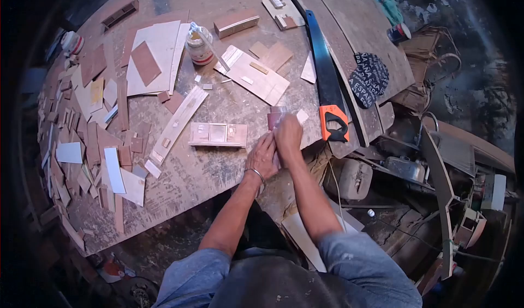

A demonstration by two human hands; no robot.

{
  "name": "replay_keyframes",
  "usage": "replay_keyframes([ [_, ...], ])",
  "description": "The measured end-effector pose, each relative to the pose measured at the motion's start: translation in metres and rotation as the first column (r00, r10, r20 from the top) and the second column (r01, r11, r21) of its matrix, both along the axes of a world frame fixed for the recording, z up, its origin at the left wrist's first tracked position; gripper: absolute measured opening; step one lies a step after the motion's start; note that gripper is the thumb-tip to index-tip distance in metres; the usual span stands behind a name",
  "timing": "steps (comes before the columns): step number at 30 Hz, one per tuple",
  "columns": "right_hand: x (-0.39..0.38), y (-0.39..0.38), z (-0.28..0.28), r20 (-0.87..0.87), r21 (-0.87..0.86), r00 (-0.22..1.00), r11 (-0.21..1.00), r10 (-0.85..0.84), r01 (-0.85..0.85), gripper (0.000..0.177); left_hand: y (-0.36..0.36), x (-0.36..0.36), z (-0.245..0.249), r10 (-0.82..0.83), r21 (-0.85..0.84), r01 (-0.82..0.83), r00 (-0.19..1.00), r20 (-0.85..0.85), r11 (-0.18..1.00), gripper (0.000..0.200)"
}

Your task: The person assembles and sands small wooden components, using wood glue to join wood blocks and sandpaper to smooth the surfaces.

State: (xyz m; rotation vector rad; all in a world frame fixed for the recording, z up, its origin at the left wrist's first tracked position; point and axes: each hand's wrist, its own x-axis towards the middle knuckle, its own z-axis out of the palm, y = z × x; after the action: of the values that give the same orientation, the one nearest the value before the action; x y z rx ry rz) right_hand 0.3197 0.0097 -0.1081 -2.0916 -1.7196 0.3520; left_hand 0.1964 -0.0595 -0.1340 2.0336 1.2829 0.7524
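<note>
Near the front edge of the workbench, my left hand (263, 156) presses its fingers on the lower end of a small reddish-brown strip (273, 120). My right hand (289, 135), curled into a fist, closes over the same strip from the right. Most of the strip is hidden under the fingers; its far end shows beyond them. To the left of my hands lies a small wooden piece with raised blocks (218, 135). A pale wood chip (302, 116) sits just beyond my right hand.
A handsaw (326, 67) with an orange handle lies on the right, by a patterned dark cap (369, 80). An open jar (200, 47) with a brush stands at the back. Many wood offcuts (116, 169) cover the workbench's (191, 185) left side.
</note>
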Motion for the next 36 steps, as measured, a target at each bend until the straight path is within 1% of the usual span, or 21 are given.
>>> replay_keyframes([
  [1, 0.007, 0.019, -0.009, -0.007, 0.042, 0.999, 0.998, 0.046, -0.045, 0.018, 0.006, 0.000, 0.007, 0.011, 0.002, -0.011, 1.000, 0.002, 1.000, 0.049],
  [2, 0.009, 0.019, -0.013, 0.132, 0.137, 0.988, 0.985, 0.083, -0.101, 0.023, 0.007, 0.000, 0.011, 0.020, 0.051, -0.021, 1.000, 0.016, 0.999, 0.046],
  [3, 0.014, 0.015, 0.002, -0.263, 0.015, 0.965, 1.000, -0.011, 0.016, 0.023, 0.011, -0.002, 0.023, 0.013, 0.025, -0.012, 1.000, -0.020, 1.000, 0.045],
  [4, 0.022, 0.004, 0.026, -0.604, -0.141, 0.784, 0.987, -0.143, 0.071, 0.023, 0.020, -0.003, 0.038, 0.004, 0.000, -0.004, 0.998, -0.056, 1.000, 0.045],
  [5, 0.027, -0.014, 0.053, -0.822, -0.314, 0.481, 0.947, -0.305, 0.064, 0.024, 0.021, 0.000, 0.049, -0.014, -0.039, 0.010, 0.996, -0.087, 0.999, 0.045],
  [6, 0.021, -0.031, 0.102, -0.897, -0.381, 0.230, 0.924, -0.378, 0.032, 0.018, 0.022, 0.000, 0.051, 0.036, -0.024, -0.036, 0.999, 0.010, 0.999, 0.041],
  [8, 0.029, -0.056, 0.119, -0.931, -0.365, 0.026, 0.931, -0.365, 0.016, 0.015, 0.024, 0.004, 0.053, 0.129, -0.012, -0.129, 0.968, 0.216, 0.992, 0.033],
  [10, 0.037, -0.077, 0.127, -0.932, -0.339, -0.130, 0.941, -0.339, -0.020, 0.017, 0.015, 0.007, 0.089, 0.365, -0.445, -0.095, 0.733, 0.574, 0.890, 0.026],
  [11, 0.038, -0.084, 0.130, -0.937, -0.320, -0.143, 0.947, -0.318, -0.007, 0.017, 0.011, 0.006, 0.105, 0.516, -0.622, 0.001, 0.557, 0.651, 0.783, 0.023],
  [12, 0.036, -0.092, 0.136, -0.940, -0.309, -0.157, 0.951, -0.304, 0.004, 0.018, 0.007, 0.006, 0.114, 0.538, -0.652, 0.101, 0.478, 0.694, 0.751, 0.020],
  [16, 0.031, -0.110, 0.141, -0.956, -0.254, -0.164, 0.966, -0.243, 0.048, 0.021, -0.006, 0.019, 0.139, 0.383, -0.507, 0.025, 0.622, 0.683, 0.862, 0.020],
  [17, 0.031, -0.114, 0.141, -0.959, -0.243, -0.162, 0.968, -0.231, 0.062, 0.022, -0.006, 0.020, 0.142, 0.400, -0.534, 0.052, 0.603, 0.691, 0.844, 0.020],
  [19, 0.033, -0.118, 0.146, -0.971, -0.234, -0.065, 0.971, -0.231, 0.048, 0.025, -0.005, 0.021, 0.148, 0.438, -0.588, 0.107, 0.564, 0.700, 0.802, 0.019],
  [20, 0.034, -0.118, 0.148, -0.974, -0.228, -0.016, 0.973, -0.228, 0.037, 0.026, -0.002, 0.020, 0.141, 0.408, -0.562, 0.120, 0.568, 0.715, 0.818, 0.019],
  [23, 0.043, -0.118, 0.146, -0.983, -0.176, 0.049, 0.984, -0.175, -0.024, 0.029, 0.007, 0.012, 0.153, 0.441, -0.690, 0.188, 0.647, 0.622, 0.699, 0.021],
  [24, 0.042, -0.117, 0.152, -0.983, -0.182, 0.025, 0.983, -0.182, 0.002, 0.028, 0.010, 0.010, 0.152, 0.422, -0.682, 0.195, 0.658, 0.624, 0.705, 0.023],
  [27, 0.045, -0.113, 0.148, -0.946, -0.180, 0.267, 0.983, -0.182, 0.032, 0.025, 0.017, 0.007, 0.155, 0.373, -0.679, 0.180, 0.722, 0.583, 0.712, 0.023],
  [30, 0.043, -0.106, 0.147, -0.950, -0.173, 0.259, 0.984, -0.175, 0.032, 0.025, 0.022, 0.005, 0.161, 0.369, -0.702, 0.148, 0.765, 0.528, 0.697, 0.023],
  [33, 0.042, -0.100, 0.143, -0.976, -0.194, 0.101, 0.981, -0.195, 0.017, 0.027, 0.024, 0.001, 0.158, 0.464, -0.752, 0.246, 0.659, 0.592, 0.611, 0.025],
  [34, 0.042, -0.099, 0.144, -0.977, -0.207, 0.039, 0.978, -0.207, 0.006, 0.029, 0.024, -0.002, 0.157, 0.470, -0.756, 0.262, 0.649, 0.598, 0.599, 0.026],
  [36, 0.035, -0.098, 0.150, -0.982, -0.191, -0.001, 0.981, -0.191, 0.039, 0.031, 0.022, -0.005, 0.158, 0.461, -0.755, 0.260, 0.659, 0.594, 0.602, 0.027],
])
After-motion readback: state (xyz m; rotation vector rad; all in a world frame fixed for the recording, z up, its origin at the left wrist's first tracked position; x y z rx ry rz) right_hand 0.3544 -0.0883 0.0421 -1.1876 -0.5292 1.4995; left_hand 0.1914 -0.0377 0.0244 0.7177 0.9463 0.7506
